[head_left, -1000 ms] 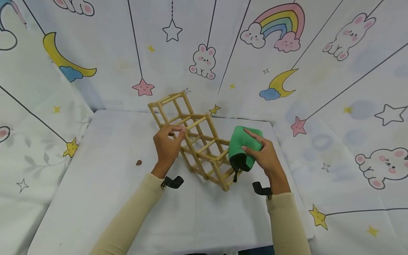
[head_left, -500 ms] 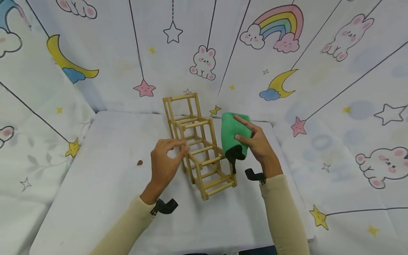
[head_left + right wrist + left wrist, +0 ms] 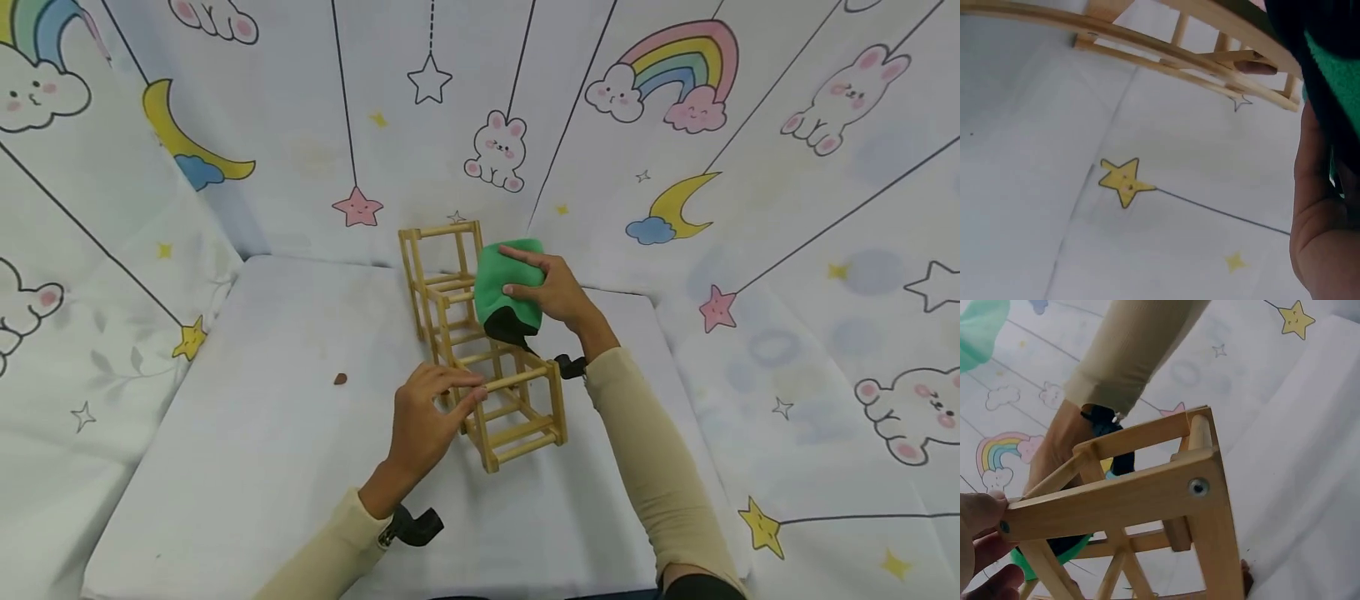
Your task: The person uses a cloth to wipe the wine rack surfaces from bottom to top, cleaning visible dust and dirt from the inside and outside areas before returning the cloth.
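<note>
A stepped wooden rack (image 3: 517, 378) of slats and round rods stands on the white table, its low end towards me. My left hand (image 3: 423, 421) pinches the top corner of this low end between thumb and fingers; the left wrist view shows the thumb (image 3: 982, 512) right at the corner of a wooden rail (image 3: 1110, 494). Over the middle tier, my right hand (image 3: 558, 293) grips a green fuzzy cloth pouch (image 3: 491, 292) with a black end and a thin black tail. The pouch hides part of the rack behind it.
A small brown piece (image 3: 341, 378) lies on the table (image 3: 285, 433) left of the rack. White sheets (image 3: 420, 150) printed with stars, bunnies and rainbows surround the table at the back and sides. Black camera mounts (image 3: 416, 527) stick out from the wrists.
The rack has turned so its low end faces me more. My right hand has moved left and away from me with the pouch, while my left hand has shifted to the rack's near corner.
</note>
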Demonstrator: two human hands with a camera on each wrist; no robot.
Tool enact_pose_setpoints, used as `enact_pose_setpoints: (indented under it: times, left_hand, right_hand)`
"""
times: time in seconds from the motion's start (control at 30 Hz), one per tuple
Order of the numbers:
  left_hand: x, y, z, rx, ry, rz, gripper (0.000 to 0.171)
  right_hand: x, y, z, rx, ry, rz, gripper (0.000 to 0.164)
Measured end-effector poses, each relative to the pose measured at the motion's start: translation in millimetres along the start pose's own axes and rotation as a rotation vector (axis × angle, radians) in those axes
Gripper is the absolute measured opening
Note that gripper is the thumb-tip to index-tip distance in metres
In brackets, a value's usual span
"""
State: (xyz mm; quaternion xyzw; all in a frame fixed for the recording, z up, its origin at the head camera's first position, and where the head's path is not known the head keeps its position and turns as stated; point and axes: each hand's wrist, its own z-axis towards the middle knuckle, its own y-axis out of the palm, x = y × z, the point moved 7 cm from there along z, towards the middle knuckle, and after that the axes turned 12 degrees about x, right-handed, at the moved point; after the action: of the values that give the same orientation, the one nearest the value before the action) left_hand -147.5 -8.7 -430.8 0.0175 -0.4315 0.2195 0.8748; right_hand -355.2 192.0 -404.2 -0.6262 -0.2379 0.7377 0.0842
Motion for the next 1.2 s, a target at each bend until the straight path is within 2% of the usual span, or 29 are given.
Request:
enact_pose_setpoints:
  times: [0.13, 0.27, 0.4, 0.57, 0.67, 0.8, 0.9, 1.0, 1.1, 1.2]
  left_hand:
    - [-2.8, -1.4, 5.1, -0.041, -0.003, 0.013, 0.016]
    - [-10.1, -11.3, 12.3, -0.047, -0.011, 0.018, 0.014]
    - [-24.4, -25.6, 23.1, -0.064, -0.046, 0.029, 0.015]
    - [-50.3, -46.7, 41.7, -0.093, -0.136, 0.06, 0.015]
    - [-65.5, -60.3, 56.6, -0.08, -0.15, 0.081, 0.014]
    - [-78.4, -76.1, 74.7, -0.018, -0.122, 0.131, 0.016]
    - [-72.8, -85.0, 76.4, 0.059, -0.079, 0.185, 0.021]
    - [-51.7, -85.6, 64.9, 0.132, -0.01, 0.214, 0.028]
    - [-26.2, -75.6, 46.7, 0.169, 0.064, 0.206, 0.031]
    - [-12.1, -58.7, 28.1, 0.165, 0.096, 0.207, 0.032]
  right_hand:
    - [0.0, -4.7, -3.9, 0.044, -0.016, -0.009, 0.063]
    - [2.0, -11.0, -8.6, 0.085, 0.013, -0.007, 0.062]
    - [1.9, -14.3, -14.5, 0.109, 0.028, -0.031, 0.061]
    - [-1.0, -14.0, -22.7, 0.128, 0.03, -0.061, 0.06]
    - [-2.6, -12.0, -27.3, 0.123, 0.038, -0.055, 0.06]
    - [-3.2, -11.0, -32.0, 0.109, 0.047, -0.03, 0.061]
    - [-2.3, -19.3, -33.8, 0.151, 0.051, 0.029, 0.062]
    - [0.7, -40.7, -32.4, 0.275, 0.05, 0.091, 0.064]
    - [8.3, -65.6, -25.1, 0.394, 0.062, 0.106, 0.065]
    - [20.4, -78.7, -15.1, 0.435, 0.089, 0.077, 0.067]
